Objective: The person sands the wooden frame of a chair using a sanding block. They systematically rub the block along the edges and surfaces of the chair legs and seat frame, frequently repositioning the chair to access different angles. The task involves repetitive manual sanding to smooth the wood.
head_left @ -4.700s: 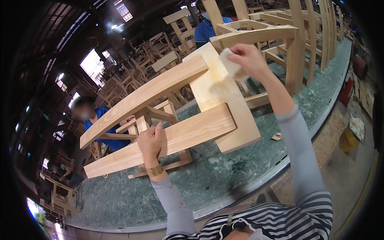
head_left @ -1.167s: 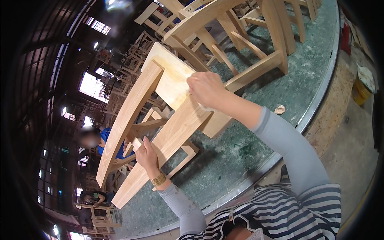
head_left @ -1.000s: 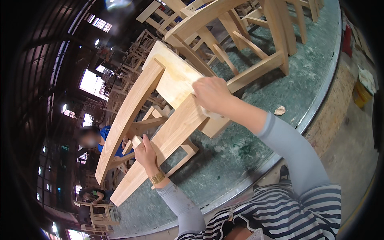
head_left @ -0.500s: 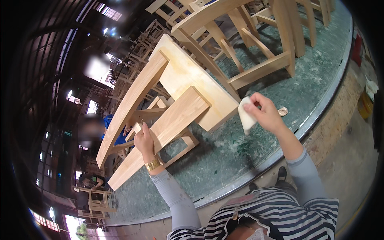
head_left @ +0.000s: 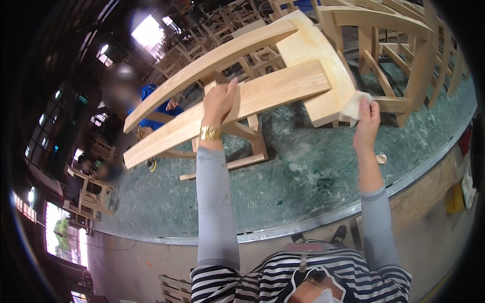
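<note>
An unpainted wooden chair (head_left: 273, 93) lies tilted in front of me, its two long curved legs reaching left and its broad pale panel (head_left: 328, 103) at the right end. Yellowish patches mark the panel. My left hand (head_left: 218, 103) is closed at the nearer leg, about midway along; its fingertips are hidden behind my hand. A folded white cloth (head_left: 357, 104) is pinched in my right hand (head_left: 368, 125), and it touches the panel's near right edge. The chair's lower frame shows under the legs.
The green worktop (head_left: 303, 177) has a curved metal-trimmed edge (head_left: 323, 220) on my side. More wooden chairs (head_left: 389, 55) stand close at the right. Across the table is a person in blue (head_left: 157, 112). A small pale scrap (head_left: 381, 159) lies near my right forearm.
The chair has swung so its legs lie flatter across the view, and the panel sits farther right. My right hand has brought the cloth from beside the panel onto its edge.
</note>
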`<state>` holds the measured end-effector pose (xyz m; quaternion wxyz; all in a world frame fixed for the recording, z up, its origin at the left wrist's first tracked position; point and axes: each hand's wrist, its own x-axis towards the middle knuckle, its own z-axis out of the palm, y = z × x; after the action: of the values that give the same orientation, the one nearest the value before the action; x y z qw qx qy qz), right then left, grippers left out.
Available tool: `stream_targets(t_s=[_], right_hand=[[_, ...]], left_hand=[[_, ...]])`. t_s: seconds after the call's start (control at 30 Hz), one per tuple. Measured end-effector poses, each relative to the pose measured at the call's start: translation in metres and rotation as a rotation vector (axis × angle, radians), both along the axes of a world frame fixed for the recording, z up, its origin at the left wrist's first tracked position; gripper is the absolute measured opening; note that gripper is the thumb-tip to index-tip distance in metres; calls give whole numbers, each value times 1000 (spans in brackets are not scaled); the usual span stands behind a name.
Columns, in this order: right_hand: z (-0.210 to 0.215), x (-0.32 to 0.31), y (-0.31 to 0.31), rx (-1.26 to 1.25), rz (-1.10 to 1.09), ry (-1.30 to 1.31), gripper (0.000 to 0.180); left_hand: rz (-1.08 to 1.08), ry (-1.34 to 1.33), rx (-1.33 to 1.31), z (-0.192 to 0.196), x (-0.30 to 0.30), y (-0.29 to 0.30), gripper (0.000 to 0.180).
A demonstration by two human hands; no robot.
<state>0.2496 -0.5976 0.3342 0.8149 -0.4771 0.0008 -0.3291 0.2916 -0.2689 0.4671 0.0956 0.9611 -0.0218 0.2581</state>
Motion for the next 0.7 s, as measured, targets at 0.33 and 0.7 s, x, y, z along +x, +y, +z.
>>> stream_targets(t_s=[0.33, 0.7], right_hand=[[16, 8, 26, -81, -31, 20, 13], [23, -42, 42, -214, -87, 111, 18]], left_hand=[[-51, 245, -72, 8, 59, 36, 62], [-170, 244, -198, 7, 61, 96, 62]])
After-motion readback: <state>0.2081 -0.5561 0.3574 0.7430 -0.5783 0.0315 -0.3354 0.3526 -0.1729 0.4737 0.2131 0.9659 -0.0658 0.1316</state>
